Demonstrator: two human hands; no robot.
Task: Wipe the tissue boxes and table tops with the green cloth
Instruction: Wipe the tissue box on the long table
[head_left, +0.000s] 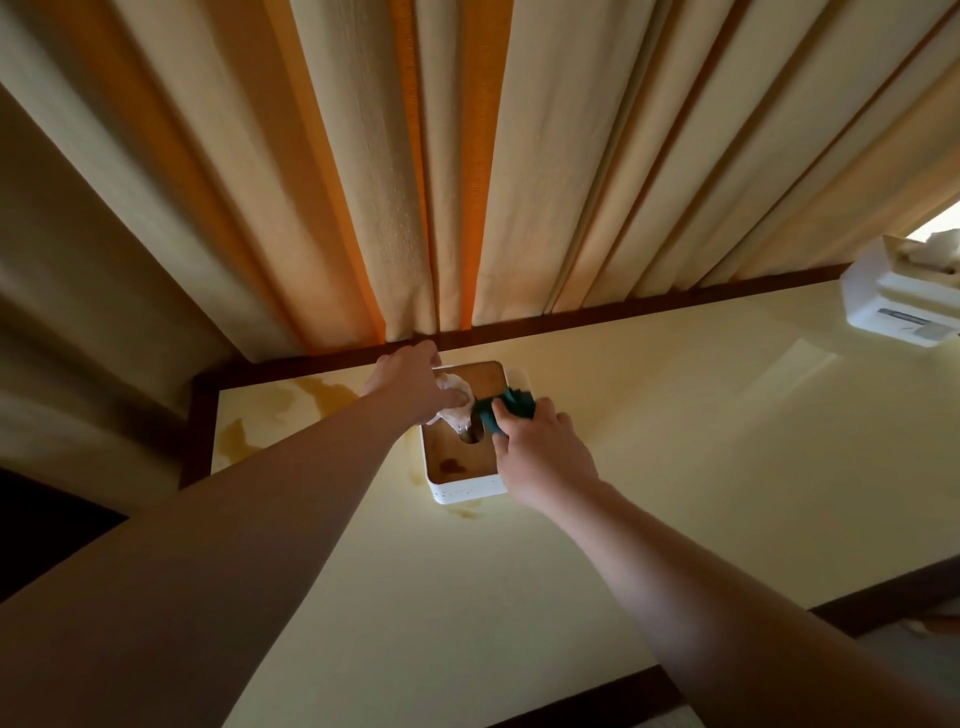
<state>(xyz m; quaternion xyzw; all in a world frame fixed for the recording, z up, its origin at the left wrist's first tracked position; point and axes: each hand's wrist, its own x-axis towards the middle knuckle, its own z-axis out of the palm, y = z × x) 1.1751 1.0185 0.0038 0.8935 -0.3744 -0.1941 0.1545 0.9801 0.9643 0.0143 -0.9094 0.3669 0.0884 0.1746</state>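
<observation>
A white tissue box (462, 491) with a wooden lid stands on the cream table top (675, 467), near the table's far left. My left hand (410, 384) rests on the lid's far left and pinches the white tissue (454, 413) that sticks out of the slot. My right hand (540, 457) is closed on the green cloth (511, 408) and presses it onto the lid's right side. A brown stain (452, 465) shows on the near part of the lid. Brownish stains (291, 410) mark the table left of the box.
A second white tissue box (893, 301) stands at the table's far right. Cream and orange curtains (467, 156) hang right behind the table's dark wooden edge (571, 322). The table's near edge (597, 696) runs across the bottom right.
</observation>
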